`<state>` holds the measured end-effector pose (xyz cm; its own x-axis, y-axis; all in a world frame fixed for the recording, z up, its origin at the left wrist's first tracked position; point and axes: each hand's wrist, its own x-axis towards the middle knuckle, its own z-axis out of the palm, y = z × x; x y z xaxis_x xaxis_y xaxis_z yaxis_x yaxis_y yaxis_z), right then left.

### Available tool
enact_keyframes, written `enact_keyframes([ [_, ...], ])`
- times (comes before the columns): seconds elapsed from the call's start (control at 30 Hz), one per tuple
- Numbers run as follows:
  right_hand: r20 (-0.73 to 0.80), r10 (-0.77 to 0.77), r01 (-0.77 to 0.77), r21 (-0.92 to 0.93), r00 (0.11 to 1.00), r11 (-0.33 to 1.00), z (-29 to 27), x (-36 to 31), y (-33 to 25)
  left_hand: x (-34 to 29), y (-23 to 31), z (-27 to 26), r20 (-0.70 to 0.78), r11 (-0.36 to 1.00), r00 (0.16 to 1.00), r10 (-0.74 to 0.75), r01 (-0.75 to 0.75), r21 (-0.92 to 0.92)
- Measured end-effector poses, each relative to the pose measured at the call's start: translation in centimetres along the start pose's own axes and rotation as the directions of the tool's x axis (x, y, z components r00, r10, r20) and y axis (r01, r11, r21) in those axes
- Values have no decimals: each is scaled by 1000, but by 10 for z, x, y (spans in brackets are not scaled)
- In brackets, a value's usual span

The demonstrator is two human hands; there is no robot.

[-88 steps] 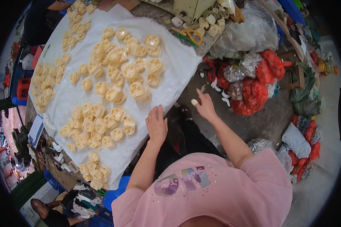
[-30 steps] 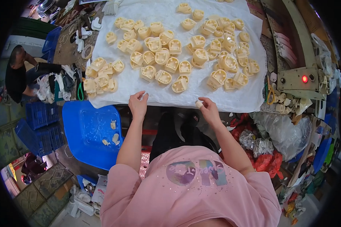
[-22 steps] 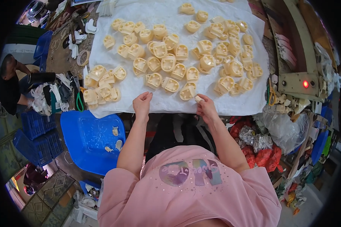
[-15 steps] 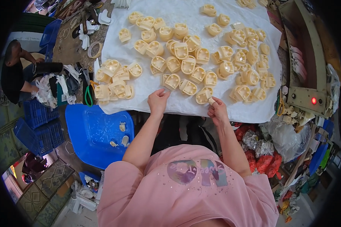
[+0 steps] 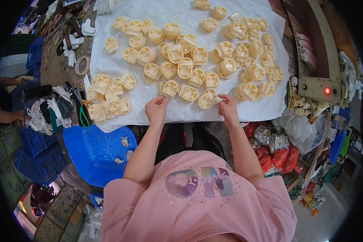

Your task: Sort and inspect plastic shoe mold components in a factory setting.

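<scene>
In the head view, my left hand point(image 5: 156, 110) is narrow, fingers bunched just below a cream part point(image 5: 169, 88); I cannot tell whether it holds anything. My right hand point(image 5: 228, 109) is narrow too, bandaged finger point(image 5: 218, 99) just beside another cream part point(image 5: 207, 100); its grip is unclear. White cloth point(image 5: 185, 113) shows between my hands, reaching its near edge. Left of my forearm, a blue tub point(image 5: 92, 151) sits below that edge.

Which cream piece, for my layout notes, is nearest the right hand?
The cream piece just left of the right hand, frontmost of the middle cluster; the others lie farther off.
</scene>
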<state>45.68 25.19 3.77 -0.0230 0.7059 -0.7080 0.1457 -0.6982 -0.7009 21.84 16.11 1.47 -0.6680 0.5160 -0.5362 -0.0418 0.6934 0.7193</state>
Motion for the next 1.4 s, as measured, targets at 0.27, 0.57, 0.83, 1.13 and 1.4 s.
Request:
enact_keyframes([
  [0.27, 77, -410, 363, -630, 909, 687, 12, -20, 1, 1, 8, -6, -14, 999, 1000, 3, -3, -48],
  [0.57, 178, -421, 333, -884, 889, 330, 23, -14, -13, 15, 23, -5, -72, 994, 995, 65, -72, -88],
  [0.83, 19, -371, 248, -774, 929, 582, 16, -28, -24, 20, -2, -17, -99, 977, 987, 128, -143, -159],
  [1.13, 263, -745, 353, -935, 613, -39, 30, 7, -54, -6, -15, -29, 31, 963, 966, 258, -255, -90],
  [1.4, 104, -728, 526, -760, 678, 381, 23, -7, -55, -22, -11, -41, 36, 958, 959, 281, -279, -62],
])
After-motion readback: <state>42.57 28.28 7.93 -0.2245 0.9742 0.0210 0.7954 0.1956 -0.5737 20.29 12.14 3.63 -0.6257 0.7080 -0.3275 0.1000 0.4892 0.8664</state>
